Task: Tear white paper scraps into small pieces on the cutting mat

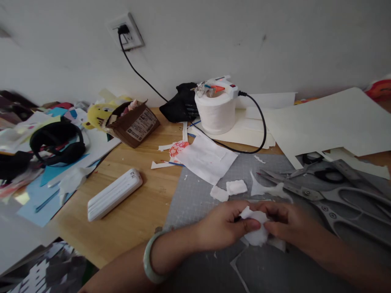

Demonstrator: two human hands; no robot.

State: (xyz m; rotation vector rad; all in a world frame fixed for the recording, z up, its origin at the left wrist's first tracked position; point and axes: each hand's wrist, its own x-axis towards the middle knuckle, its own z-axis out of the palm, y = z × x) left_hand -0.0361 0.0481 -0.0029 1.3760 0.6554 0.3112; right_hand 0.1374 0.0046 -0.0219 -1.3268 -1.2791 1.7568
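Observation:
My left hand point(224, 224) and my right hand point(284, 221) meet over the grey cutting mat point(195, 203). Between them they pinch a crumpled piece of white tissue-like paper point(256, 236), thumbs pressed on its near side. Both hands are closed on it, and part of it is hidden by the fingers. Just beyond my left hand lie two small folded white pads, one on the left point(219, 193) and one on the right point(236, 187). A torn white scrap point(265, 188) rests past my right hand.
Large scissors point(311, 194) lie at the right beside smaller black-handled scissors point(328, 175). A white roll point(215, 114) with a corded device on top stands at the back. A white power strip point(114, 195), a cardboard box point(134, 124) and headphones point(58, 142) are to the left.

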